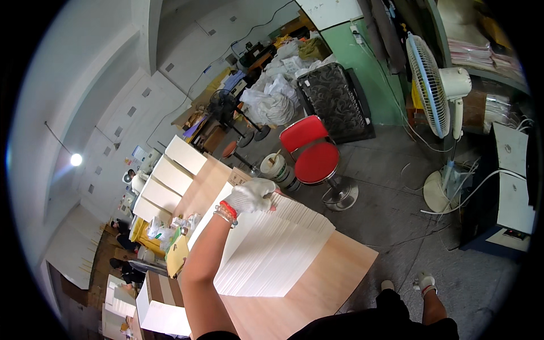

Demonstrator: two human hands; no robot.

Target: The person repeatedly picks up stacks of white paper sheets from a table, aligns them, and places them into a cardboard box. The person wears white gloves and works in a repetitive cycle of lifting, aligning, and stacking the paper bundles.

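While a fanned spread of white sheets point(272, 249) lies across the wooden tabletop point(334, 277), its far edge is being pressed and evened by the gloved left hand point(252, 195), which is laid flat with the fingers curled over the top of the spread near the far end. That hand is not clamped on anything; it rests on the paper edges. A red band and beads are worn at its wrist. The right hand is not shown, so whether it is apart from or joined to the other cannot be told.

Judged from this, the step in hand is the squaring or counting off of the fanned sheets. The next move would call for a light, even drag toward the body along the stepped edges, with the spread kept from sliding toward the tabletop's near corner.

Beyond the hand a white bucket point(276, 167) and a red stool-chair point(314, 156) stand on the floor; left of the forearm, white stacks point(170, 175) are lined up, and a white standing fan point(436, 90) is seen well to the right.
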